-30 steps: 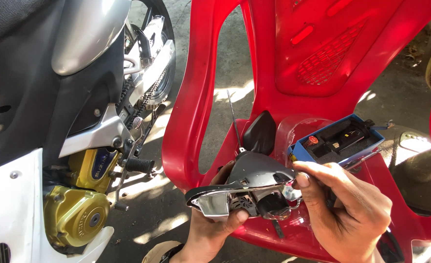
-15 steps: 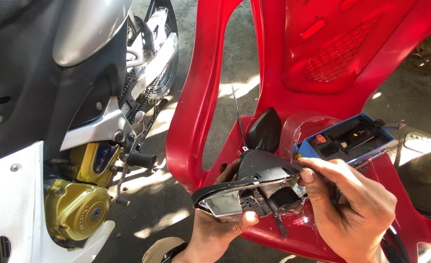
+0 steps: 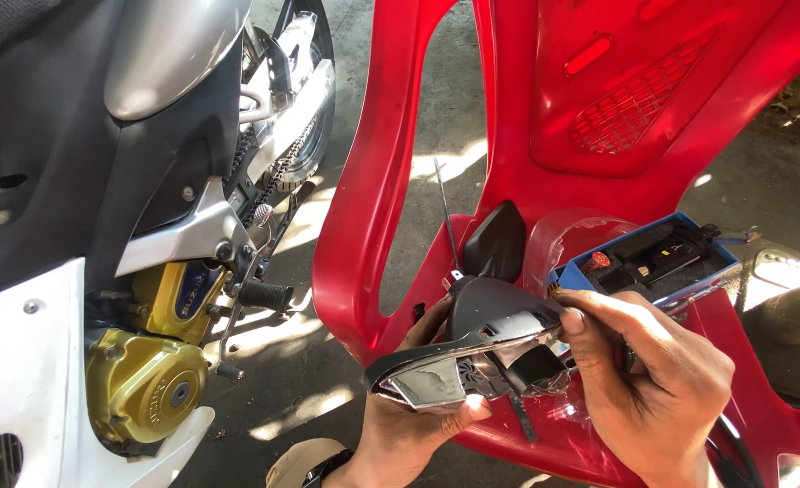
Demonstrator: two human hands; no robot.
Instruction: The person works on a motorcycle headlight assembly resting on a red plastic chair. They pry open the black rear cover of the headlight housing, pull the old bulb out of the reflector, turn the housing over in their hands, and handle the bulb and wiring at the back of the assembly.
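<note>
My left hand [image 3: 409,432] grips a black and chrome handlebar switch housing [image 3: 477,348] from below, thumb on its chrome lower edge, over the seat of a red plastic chair [image 3: 373,226]. Wires and black parts hang from the housing's underside. My right hand [image 3: 657,384] reaches in from the right, fingertips pinched on the housing's upper right edge. A black mirror-like piece [image 3: 496,241] stands just behind the housing. Whether the right hand also holds a small tool is hidden by the fingers.
A small blue tray [image 3: 598,271] with black and red parts lies on the chair seat behind my right hand. A thin metal rod [image 3: 447,212] sticks up near the mirror piece. A motorcycle [image 3: 147,271] with gold engine covers, chain and footpeg stands at left on concrete.
The housing has shifted slightly lower and tilted. My right hand's fingertips have moved along its upper edge; my left hand keeps its grip.
</note>
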